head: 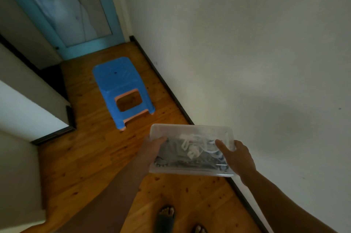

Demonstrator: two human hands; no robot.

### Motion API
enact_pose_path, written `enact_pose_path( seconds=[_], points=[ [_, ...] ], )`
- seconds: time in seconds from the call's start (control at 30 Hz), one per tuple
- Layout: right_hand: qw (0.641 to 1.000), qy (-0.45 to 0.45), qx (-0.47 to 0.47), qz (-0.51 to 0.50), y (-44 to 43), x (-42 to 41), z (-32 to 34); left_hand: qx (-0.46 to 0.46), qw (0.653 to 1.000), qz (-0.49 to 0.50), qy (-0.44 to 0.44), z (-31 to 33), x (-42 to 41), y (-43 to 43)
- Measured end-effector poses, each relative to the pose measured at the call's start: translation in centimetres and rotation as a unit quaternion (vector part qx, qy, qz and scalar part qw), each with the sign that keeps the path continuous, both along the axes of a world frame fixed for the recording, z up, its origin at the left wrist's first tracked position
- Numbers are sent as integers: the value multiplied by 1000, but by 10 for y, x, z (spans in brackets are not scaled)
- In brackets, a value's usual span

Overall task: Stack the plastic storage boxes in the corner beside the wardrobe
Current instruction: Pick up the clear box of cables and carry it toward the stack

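Note:
I hold a clear plastic storage box point(191, 132) with a lid at waist height, above the wooden floor near the right wall. White cords and dark items show through it. My left hand point(152, 152) grips its left end, fingers under the side. My right hand point(237, 156) grips its right end, thumb lying on the lid. No other storage box is in sight.
A blue plastic stool point(117, 81) with pink trim stands on the floor ahead. A white wall with dark skirting point(171, 94) runs along the right. White furniture point(28, 107) lines the left, and a blue-framed door point(76, 14) closes the far end. My sandalled feet point(166, 217) are below.

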State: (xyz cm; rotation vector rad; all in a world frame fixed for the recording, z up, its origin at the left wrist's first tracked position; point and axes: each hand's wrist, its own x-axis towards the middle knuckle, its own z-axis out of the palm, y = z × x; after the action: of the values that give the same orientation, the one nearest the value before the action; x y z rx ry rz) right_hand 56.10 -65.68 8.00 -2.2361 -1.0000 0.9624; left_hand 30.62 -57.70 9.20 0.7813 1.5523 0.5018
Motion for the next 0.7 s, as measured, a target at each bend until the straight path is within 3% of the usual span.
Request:
enact_pose_path(
  seconds=[0.33,0.7],
  points=[
    [995,-3,22,95,16,-50,30,35,995,90,-5,37,-58,-34],
    [971,-12,38,235,28,-108,42,133,978,164,4,59,-116,-116]
  ],
)
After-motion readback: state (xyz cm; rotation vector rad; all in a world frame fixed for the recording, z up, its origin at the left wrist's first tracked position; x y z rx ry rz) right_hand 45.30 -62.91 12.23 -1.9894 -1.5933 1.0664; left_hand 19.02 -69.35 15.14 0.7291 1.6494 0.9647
